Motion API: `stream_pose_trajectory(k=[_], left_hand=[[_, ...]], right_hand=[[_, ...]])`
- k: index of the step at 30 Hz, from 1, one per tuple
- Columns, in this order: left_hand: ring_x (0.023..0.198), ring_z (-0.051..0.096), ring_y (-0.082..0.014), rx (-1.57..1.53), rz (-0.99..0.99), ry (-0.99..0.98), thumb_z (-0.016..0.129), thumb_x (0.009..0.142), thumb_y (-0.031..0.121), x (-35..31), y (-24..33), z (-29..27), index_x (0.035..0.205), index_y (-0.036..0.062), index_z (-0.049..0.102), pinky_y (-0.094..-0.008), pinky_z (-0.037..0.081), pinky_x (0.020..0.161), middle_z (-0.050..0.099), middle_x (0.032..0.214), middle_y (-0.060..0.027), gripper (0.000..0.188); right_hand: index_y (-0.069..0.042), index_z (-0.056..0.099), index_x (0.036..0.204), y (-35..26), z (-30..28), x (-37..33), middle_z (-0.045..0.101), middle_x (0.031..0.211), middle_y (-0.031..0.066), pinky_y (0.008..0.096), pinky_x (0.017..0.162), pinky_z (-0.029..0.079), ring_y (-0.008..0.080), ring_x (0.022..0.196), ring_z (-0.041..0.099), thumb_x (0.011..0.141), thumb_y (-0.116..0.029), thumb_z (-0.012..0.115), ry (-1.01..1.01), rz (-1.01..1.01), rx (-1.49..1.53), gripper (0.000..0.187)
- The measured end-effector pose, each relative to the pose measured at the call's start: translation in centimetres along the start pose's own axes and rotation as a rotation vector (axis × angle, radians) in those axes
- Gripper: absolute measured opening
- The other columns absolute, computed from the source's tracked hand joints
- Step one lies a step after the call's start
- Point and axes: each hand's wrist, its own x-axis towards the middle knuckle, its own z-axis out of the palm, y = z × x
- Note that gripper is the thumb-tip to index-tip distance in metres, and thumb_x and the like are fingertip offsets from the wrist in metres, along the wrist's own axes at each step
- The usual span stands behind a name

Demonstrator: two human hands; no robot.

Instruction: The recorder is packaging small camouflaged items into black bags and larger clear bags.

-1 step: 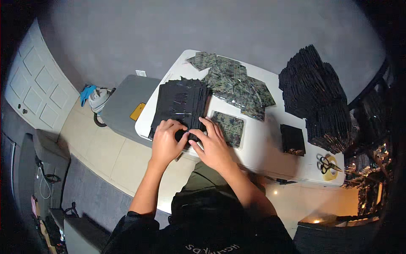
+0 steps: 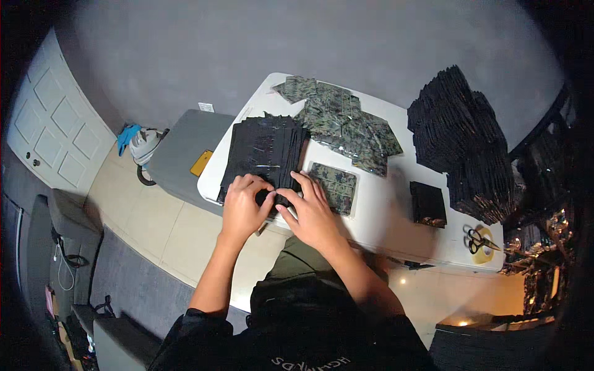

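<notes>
A stack of flat black folded fabric pieces (image 2: pixel 263 148), some with a plastic-like shine, lies at the left end of the white table (image 2: pixel 383 210). At its near edge my left hand (image 2: pixel 244 203) is curled, thumb and forefinger pinched together on the black material. My right hand (image 2: pixel 311 213) bends in from the other side, its thumb and forefinger around the same near edge, almost touching the left fingertips. What exactly lies between the fingers is partly hidden. Just right of my right hand is a flat camouflage packet (image 2: pixel 334 187) in clear wrapping.
Camouflage packets (image 2: pixel 346 123) overlap at the table's back. Tall black stacks (image 2: pixel 458 136) rise at the right, near a small black pile (image 2: pixel 428 204). Scissors (image 2: pixel 479 241) lie on a yellowish tape roll (image 2: pixel 486 252). A grey bench (image 2: pixel 182 151) bearing a yellow phone-like object (image 2: pixel 201 163) adjoins the left.
</notes>
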Motion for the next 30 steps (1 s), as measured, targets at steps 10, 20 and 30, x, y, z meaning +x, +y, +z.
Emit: stream_pose_trajectory(k=[10, 20, 30], left_hand=[[0.091, 0.058, -0.0088, -0.986, -0.460, 0.284, 0.055, 0.115, 0.013, 0.1, -0.2, -2.1, 0.112, 0.0101, 0.061, -0.0253, 0.046, 0.083, 0.064, 0.100, 0.0013, 0.008], [0.121, 0.069, -0.0245, -1.697, -0.589, 0.183, 0.046, 0.113, 0.032, -1.3, 2.7, -2.3, 0.122, 0.0100, 0.059, -0.0427, 0.054, 0.110, 0.071, 0.124, -0.0087, 0.027], [0.126, 0.067, -0.0283, -1.527, -0.617, 0.335, 0.041, 0.113, 0.034, -0.4, -0.7, -3.0, 0.128, 0.0098, 0.061, -0.0460, 0.053, 0.113, 0.070, 0.132, -0.0100, 0.035]], right_hand=[[-0.006, 0.073, 0.133, 0.3, 0.3, 0.0, 0.050, 0.159, 0.0248, 0.0545, 0.123, 0.045, 0.0490, 0.148, 0.050, 0.102, -0.028, 0.078, 0.013, 0.002, 0.066, 0.038], [0.002, 0.066, 0.144, -1.5, 0.3, -0.4, 0.072, 0.143, 0.0202, 0.0418, 0.115, 0.049, 0.0312, 0.136, 0.065, 0.119, -0.037, 0.054, 0.083, 0.474, 0.754, 0.047], [0.002, 0.071, 0.122, 3.8, 2.9, 6.5, 0.066, 0.142, 0.0194, 0.0551, 0.114, 0.050, 0.0388, 0.140, 0.057, 0.100, -0.023, 0.069, -0.132, -0.006, -0.108, 0.033]])
